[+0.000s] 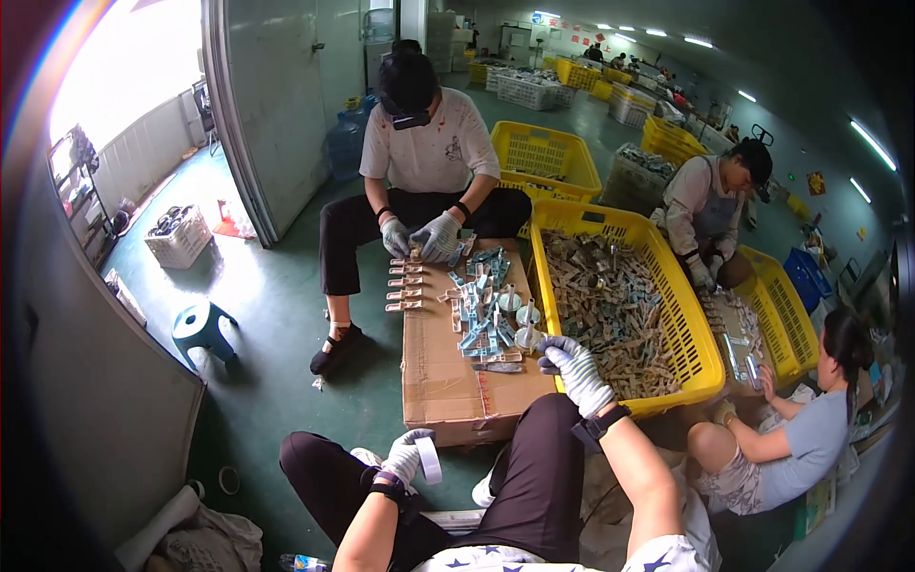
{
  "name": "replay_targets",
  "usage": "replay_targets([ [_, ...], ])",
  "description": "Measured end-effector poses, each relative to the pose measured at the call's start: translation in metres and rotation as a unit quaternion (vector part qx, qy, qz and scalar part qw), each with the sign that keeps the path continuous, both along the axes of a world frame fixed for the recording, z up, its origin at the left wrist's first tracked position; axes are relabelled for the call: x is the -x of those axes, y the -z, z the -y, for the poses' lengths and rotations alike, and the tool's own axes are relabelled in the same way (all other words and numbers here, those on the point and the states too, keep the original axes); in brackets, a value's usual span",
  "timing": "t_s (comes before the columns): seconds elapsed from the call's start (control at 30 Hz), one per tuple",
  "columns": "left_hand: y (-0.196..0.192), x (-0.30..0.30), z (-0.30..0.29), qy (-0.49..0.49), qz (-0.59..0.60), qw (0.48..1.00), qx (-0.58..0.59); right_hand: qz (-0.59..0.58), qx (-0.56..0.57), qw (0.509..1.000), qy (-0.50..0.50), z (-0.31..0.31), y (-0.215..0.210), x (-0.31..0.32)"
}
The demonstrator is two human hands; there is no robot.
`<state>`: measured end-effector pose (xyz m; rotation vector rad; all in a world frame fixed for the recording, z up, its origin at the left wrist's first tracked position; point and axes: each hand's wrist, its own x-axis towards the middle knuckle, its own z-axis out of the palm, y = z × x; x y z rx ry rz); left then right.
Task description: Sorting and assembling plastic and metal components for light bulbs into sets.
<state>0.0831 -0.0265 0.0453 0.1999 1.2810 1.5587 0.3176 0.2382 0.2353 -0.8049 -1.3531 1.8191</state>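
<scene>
- Workshop w/ green floor (276, 367), stacked crates (534, 91) toward the back, teal stool (200, 329) off to the L.
- Serving as work surface, centre: cardboard box (434, 381), well covered on its far & R parts.
- Gripping a white roll (432, 461), prob. tape, w/ L hand (402, 459); fingers clamped on it, low down & short of the box.
- Reaching to near R corner of box w/ R hand (578, 372); fingers bent, tips close to clear round pieces (528, 338); can't tell if together, apart or pinching smth.
- Done so far, by the look of it: approx. four clip-like strips (404, 282) in a neat row, jutting past box's L edge, next to the gloved hands (438, 236) of a co-worker (457, 143) opposite.
- Left, judging by the lie of it: loose heap of blue & pale strips (486, 296) mid-box, jumbled & overlapping, plus a dark flat piece (498, 367) toward the near side.
- Far bigger backlog, prob.: yellow crate (705, 367) just R of box, loaded w/ mixed strips (610, 315).
- Busy farther R: two more people (796, 419), near a second yellow crate (786, 319).
- Prob. early stage: only a few in order vs. lots loose; can't make out any finished batch.
</scene>
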Motion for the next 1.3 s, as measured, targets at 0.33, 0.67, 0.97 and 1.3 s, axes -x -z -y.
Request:
replay_targets([
  [0.33, 0.007, -0.003, 0.002, 0.007, -0.017, 1.0, 0.004, 0.081, -0.016, 0.993, 0.088, -0.003, -0.007, -0.067],
  [0.67, -0.002, -0.003, -0.006, -0.009, 0.006, 1.0, 0.02, 0.389, -0.091, 0.898, 0.185, -0.003, 0.066, -0.234],
  [0.97, -0.006, -0.004, -0.002, -0.019, -0.007, 0.999, 0.04, 0.621, -0.247, 0.726, 0.162, -0.009, 0.092, -0.204],
  [1.3, -0.012, -0.006, -0.004, -0.025, 0.002, 0.998, 0.052, 0.569, -0.236, 0.77, 0.164, -0.01, 0.092, -0.203],
])
